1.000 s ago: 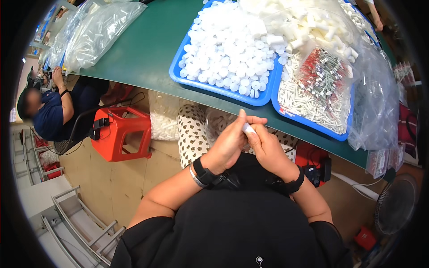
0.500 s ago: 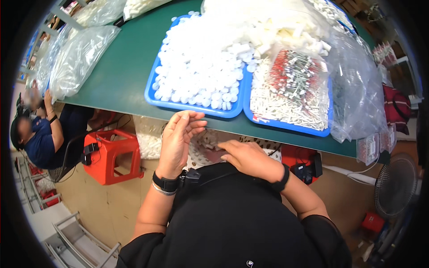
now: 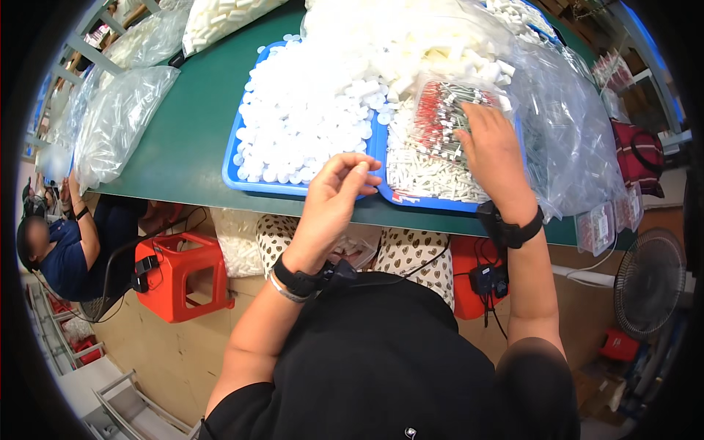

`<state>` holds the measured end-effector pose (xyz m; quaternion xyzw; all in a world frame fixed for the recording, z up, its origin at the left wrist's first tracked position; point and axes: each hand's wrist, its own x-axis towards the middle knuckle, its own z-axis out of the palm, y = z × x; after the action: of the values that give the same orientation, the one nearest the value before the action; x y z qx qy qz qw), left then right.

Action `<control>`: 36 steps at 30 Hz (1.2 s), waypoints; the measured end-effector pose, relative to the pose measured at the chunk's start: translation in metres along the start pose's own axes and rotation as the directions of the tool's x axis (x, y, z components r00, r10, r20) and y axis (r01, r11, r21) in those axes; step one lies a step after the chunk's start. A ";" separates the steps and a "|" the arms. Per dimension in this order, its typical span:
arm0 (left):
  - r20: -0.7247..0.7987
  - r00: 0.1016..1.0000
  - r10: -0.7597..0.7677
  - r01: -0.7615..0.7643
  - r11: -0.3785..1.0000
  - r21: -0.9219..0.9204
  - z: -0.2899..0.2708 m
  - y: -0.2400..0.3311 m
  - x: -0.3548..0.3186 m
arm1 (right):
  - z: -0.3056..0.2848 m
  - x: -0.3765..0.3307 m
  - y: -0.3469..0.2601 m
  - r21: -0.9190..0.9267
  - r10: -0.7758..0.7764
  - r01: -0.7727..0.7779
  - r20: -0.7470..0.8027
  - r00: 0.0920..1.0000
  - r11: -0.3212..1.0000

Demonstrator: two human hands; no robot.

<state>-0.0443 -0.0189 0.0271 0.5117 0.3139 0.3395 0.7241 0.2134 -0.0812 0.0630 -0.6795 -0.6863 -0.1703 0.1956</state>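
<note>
Right hand (image 3: 493, 152): fingers bent over a clear packet of red-and-grey stemmed parts (image 3: 438, 110); whether anything is grasped cannot be told. Packet: laid at ten o'clock from that hand, upon small white tubes (image 3: 429, 174) held in a blue tray (image 3: 440, 204). Left hand (image 3: 334, 196): half curled, contents not discernible; white discs (image 3: 297, 121) are heaped at eleven o'clock from it, in a second blue tray (image 3: 232, 158).
</note>
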 end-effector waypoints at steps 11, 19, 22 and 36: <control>0.105 0.993 -0.058 0.036 0.980 0.194 0.052 0.000 0.039 | 0.002 -0.016 -0.004 0.007 -0.033 0.033 0.054 0.998 0.999; 0.448 0.710 0.544 -0.679 0.361 0.639 0.101 -0.016 0.045 | -0.028 0.024 0.038 -0.174 -0.060 0.036 -0.133 0.989 0.984; 0.506 0.706 0.496 -0.666 0.222 0.712 0.110 -0.026 0.053 | -0.014 0.029 0.062 -0.168 0.028 -0.028 -0.007 1.000 0.985; 0.508 0.747 0.428 -0.618 0.166 0.768 0.111 -0.033 0.047 | -0.008 0.032 0.073 -0.024 0.067 -0.074 -0.230 0.971 0.997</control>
<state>0.0772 -0.0474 0.0220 0.9213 0.1841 0.2914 0.1801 0.2865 -0.0564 0.0840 -0.6824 -0.6317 -0.2515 0.2685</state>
